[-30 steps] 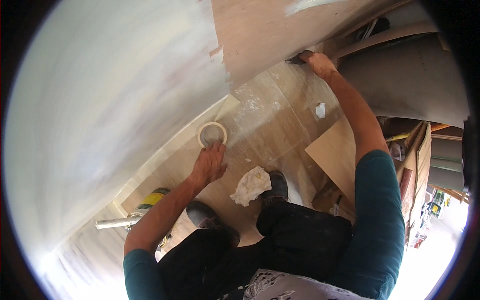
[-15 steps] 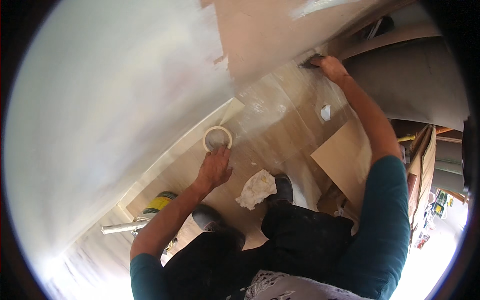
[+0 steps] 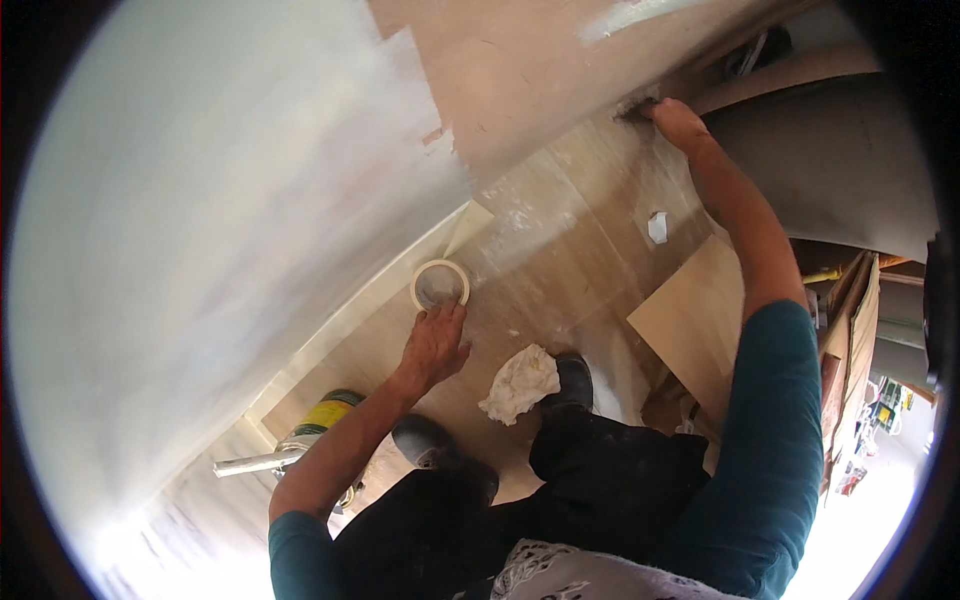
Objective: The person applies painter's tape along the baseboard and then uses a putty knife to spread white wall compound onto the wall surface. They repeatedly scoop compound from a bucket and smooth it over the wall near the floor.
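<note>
Along the wall point(image 3: 250, 200), a pale strip point(image 3: 428, 250) lined the white part but not the brown, while your left hand point(image 3: 434, 347) gripped a tape roll point(image 3: 415, 288) and your right hand point(image 3: 682, 124) a dark tool point(image 3: 637, 110).

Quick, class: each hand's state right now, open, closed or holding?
Left hand: fingers at the rim of a round cream tape roll; grip cannot be told.
Right hand: closed on a small dark object, partly hidden.

Between my left fingers point(image 3: 441, 316) and right fingers point(image 3: 668, 112) I have open passage over brown, wood-look floor point(image 3: 555, 235); the broad whitish painted wall point(image 3: 240, 230) blocks me left of the former, the large dark-grey curved panel point(image 3: 825, 150) right of the latter.
</note>
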`<state>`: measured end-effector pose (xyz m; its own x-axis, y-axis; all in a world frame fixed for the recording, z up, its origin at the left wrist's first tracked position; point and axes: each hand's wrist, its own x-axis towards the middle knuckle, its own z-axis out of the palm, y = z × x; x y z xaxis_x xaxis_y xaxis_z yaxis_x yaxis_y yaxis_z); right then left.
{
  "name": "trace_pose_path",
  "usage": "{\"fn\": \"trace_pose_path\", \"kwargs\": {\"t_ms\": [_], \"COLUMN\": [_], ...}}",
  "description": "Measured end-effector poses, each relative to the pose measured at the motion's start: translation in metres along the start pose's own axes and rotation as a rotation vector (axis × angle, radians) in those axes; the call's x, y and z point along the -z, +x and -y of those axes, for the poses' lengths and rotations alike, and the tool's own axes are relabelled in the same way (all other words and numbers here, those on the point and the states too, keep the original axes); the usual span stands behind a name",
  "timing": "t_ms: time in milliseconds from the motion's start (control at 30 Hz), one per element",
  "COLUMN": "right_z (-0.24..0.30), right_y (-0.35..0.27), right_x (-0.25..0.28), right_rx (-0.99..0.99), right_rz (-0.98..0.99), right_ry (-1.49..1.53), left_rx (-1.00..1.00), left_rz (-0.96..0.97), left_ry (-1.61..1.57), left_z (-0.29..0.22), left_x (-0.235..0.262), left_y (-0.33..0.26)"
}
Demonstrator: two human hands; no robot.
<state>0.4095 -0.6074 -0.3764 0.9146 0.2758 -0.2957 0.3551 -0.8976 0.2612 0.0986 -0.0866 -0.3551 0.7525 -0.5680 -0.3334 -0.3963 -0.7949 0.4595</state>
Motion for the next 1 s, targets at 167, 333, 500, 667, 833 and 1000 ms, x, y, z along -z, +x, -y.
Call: {"fn": "trace_pose_path", "kwargs": {"t_ms": [167,333,500,667,833,1000], "right_z": [0.023,0.030,0.033,0.053,0.089,0.061], "right_y": [-0.028,-0.039,-0.024,-0.021,-0.079,-0.068], "right_x": [0.082,0.049,0.036,0.000,0.013,0.057], "right_rx": [0.172,-0.176,-0.385,-0.347,0.226,0.245], "right_rz": [-0.070,0.336,0.004,-0.001,0.052,0.040], "right_ry": [0.166,0.574,0.434,0.316,0.197,0.303], "left_rx": [0.032,-0.002,-0.001,-0.039,-0.017,-0.028], "left_rz": [-0.003,-0.010,-0.017,-0.013,-0.015,-0.021], "left_ry": [0.006,-0.002,0.011,-0.003,0.050,0.093], "left_z": [-0.001,-0.001,0.001,-0.004,0.001,-0.001], "left_x": [0.004,0.001,0.001,0.006,0.002,0.004], "left_y": [-0.011,-0.005,-0.010,-0.003,-0.008,-0.008]}}
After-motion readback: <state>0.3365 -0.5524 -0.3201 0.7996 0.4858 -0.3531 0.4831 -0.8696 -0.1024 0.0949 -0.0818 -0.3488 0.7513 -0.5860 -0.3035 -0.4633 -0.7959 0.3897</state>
